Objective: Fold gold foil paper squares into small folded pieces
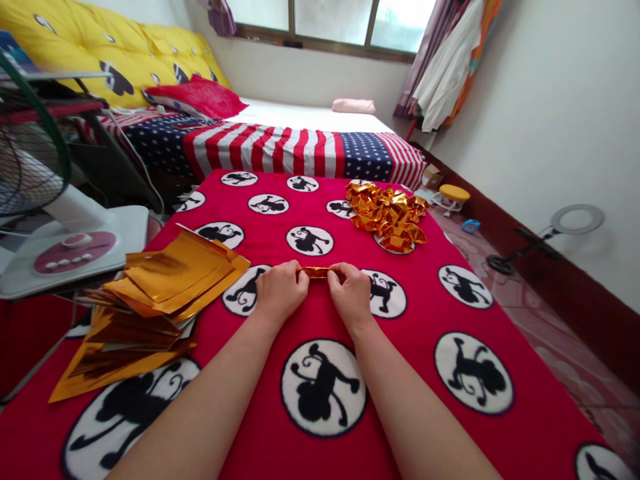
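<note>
A narrow folded strip of gold foil paper point(317, 273) stretches between my two hands, over the middle of the red cloth with monkey prints point(260, 400). My left hand point(283, 287) pinches its left end. The right end is gripped between the thumb and fingers of my right hand point(350, 288). To the left lies a loose stack of flat gold foil sheets point(170, 273), some edges showing white. Beyond my right hand, a heap of folded gold foil pieces point(387, 210) sits near the cloth's far right side.
A white fan base point(75, 247) stands at the left edge. Behind the cloth is a bed with a flag-patterned cover point(280, 148). On the floor at right are a yellow stool point(454, 193) and a ring light on a stand point(577, 219).
</note>
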A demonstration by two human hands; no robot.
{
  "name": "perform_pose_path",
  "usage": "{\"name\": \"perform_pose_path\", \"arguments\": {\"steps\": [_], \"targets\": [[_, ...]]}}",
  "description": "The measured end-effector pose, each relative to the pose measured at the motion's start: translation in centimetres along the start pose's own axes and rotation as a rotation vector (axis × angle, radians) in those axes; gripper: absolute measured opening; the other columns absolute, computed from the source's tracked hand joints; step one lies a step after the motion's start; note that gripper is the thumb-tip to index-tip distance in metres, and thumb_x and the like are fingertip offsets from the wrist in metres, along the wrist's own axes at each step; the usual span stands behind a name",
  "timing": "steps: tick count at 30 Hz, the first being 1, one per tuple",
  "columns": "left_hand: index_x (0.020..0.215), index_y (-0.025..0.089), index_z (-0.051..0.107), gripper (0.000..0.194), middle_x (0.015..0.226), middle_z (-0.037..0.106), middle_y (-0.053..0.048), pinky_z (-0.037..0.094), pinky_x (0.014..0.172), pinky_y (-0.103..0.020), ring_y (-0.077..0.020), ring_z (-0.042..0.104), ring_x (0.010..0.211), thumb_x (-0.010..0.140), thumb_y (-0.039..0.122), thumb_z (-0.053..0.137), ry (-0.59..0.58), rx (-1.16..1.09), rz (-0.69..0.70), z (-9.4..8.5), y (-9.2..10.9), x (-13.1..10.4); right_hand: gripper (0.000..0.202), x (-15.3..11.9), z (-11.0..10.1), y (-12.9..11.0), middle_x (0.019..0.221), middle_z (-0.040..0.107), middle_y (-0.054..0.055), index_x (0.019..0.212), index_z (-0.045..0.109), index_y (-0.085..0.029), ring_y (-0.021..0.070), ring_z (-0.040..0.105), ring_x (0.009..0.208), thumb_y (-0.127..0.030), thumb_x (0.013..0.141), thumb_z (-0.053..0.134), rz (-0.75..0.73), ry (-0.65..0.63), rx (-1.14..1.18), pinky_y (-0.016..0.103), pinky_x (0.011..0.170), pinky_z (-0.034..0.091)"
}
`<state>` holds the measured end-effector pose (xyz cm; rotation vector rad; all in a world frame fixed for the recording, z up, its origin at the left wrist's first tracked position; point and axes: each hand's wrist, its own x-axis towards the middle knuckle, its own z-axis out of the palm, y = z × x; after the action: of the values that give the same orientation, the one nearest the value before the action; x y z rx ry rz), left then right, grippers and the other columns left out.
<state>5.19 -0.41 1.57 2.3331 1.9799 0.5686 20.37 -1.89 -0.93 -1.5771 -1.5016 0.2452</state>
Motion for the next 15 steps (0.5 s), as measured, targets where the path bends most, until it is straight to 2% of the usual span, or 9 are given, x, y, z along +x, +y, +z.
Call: {"name": "perform_pose_path", "arguments": {"steps": [5, 15], "targets": [[0.086, 0.018, 0.067, 0.028, 0.084, 0.073, -0.011, 0.038, 0.061, -0.031, -0.0259, 0.068, 0.075, 0.088, 0.028, 0.041, -0.033, 0.046, 0.028, 0.0, 0.11, 0.16, 0.017, 0.0, -0.03, -0.03, 0.077, 0.072, 0.004, 0.082, 0.071, -0.022, 0.0183, 0.063, 0.068, -0.02, 0.083, 0.054, -0.014, -0.012, -0.052, 0.028, 0.067, 0.045], [0.089, 0.019, 0.064, 0.029, 0.087, 0.072, -0.009, 0.038, 0.062, -0.031, -0.0254, 0.068, 0.079, 0.092, 0.028, 0.036, -0.043, 0.045, 0.12, 0.19, -0.2, 0.34, 0.025, 0.25, 0.06, 0.18, 0.087, 0.073, 0.008, 0.089, 0.072, -0.02, 0.0207, 0.066, 0.081, -0.015, 0.086, 0.048, -0.076, -0.068, -0.092, 0.03, 0.076, 0.046]]}}
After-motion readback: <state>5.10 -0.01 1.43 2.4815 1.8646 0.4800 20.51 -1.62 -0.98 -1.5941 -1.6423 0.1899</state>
